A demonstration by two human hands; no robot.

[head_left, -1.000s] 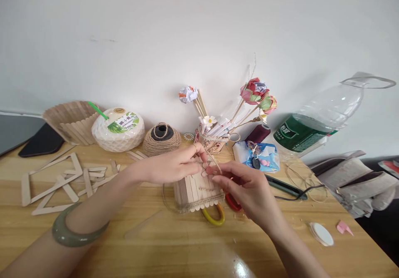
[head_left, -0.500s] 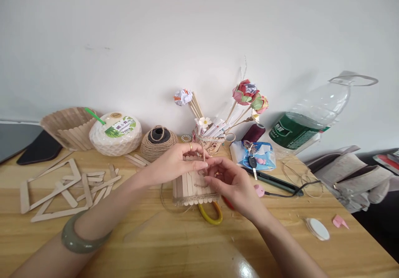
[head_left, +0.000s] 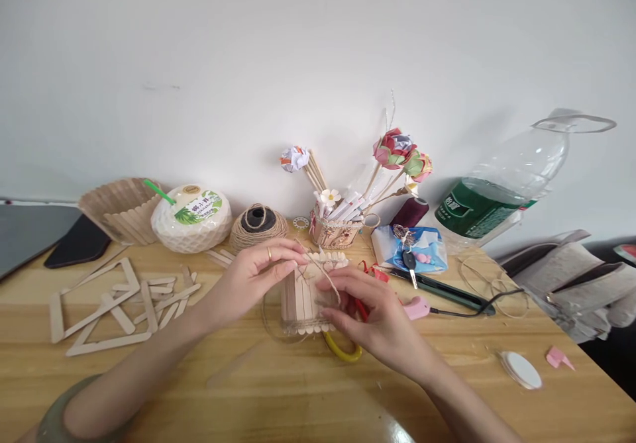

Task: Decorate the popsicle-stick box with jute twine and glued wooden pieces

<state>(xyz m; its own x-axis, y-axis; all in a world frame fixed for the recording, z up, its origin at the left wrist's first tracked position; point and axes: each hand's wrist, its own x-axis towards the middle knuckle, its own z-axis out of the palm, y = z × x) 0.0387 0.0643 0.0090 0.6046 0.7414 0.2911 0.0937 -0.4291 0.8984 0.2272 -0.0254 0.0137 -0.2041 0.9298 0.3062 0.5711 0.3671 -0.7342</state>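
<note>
- Your left hand (head_left: 258, 274) sits at the upper left of the popsicle-stick holder (head_left: 308, 294), fingers curled, with thumb and forefinger pinched together on a strand of jute twine (head_left: 322, 272) near the holder's top edge.
- Your right hand (head_left: 370, 314) lies against the holder's right side, fingers bent and closed on the other part of the twine; the exact grip is partly hidden, so it looks like a pinch rather than a full fist.
- The twine runs slantwise between your two hands across the front of the holder, and a loose loop of it lies on the table (head_left: 298, 396) just left of the holder's base.
- The holder stands upright on the table in the middle, between your hands, with a twine band around its lower edge.
- Scissors with a yellow handle (head_left: 342, 351) lie just under your right hand, touching the holder's right foot.
- Behind the holder stand a ball of twine (head_left: 258, 226) and a small pot of paper flowers (head_left: 338, 228).
- Loose popsicle sticks (head_left: 114, 300) lie well to the left, some joined into a frame.
- A glue gun (head_left: 442, 289) lies to the right of your right hand, near a bunch of keys (head_left: 408, 247).
</note>
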